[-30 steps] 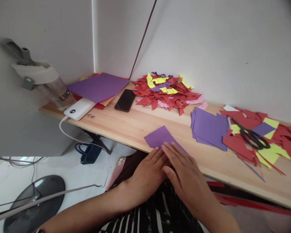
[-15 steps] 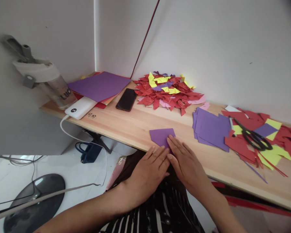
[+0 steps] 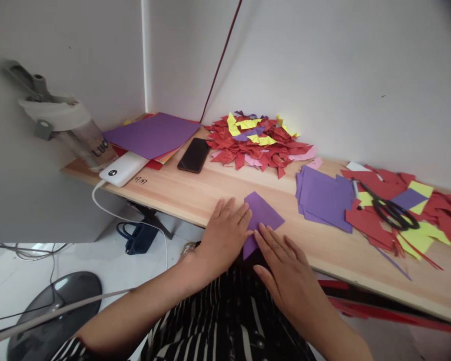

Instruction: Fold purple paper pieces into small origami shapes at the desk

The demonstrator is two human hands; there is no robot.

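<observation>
Nearest: striped shirt (image 3: 229, 321), then both hands at the bench's front edge. Left hand (image 3: 223, 238) lies flat over the left side of the purple paper (image 3: 265, 214), fingers extended; grip unclosed, just pressing. Right hand (image 3: 287, 271) has its fingertips on the lower right part, fingers straight, thumb out to the side — grip loose, nothing pinched that I can see. Paper sits between the hands on the bench (image 3: 165, 193), lower tip at the front edge (underside hidden).

Right of it: stack of purple squares (image 3: 325, 198), a bit fanned. Beyond its right side, black-handled scissors (image 3: 379, 201) rest on red and yellow scraps (image 3: 368, 230).

Left side: white power bank (image 3: 125, 168), cable (image 3: 116, 214) hanging off the bench; black phone (image 3: 194, 155) near large purple sheet (image 3: 158, 133); clear bottle (image 3: 84, 140) behind the power bank.

Farthest — heap of mostly red pieces (image 3: 259, 143) against the wall (image 3: 323, 60).
</observation>
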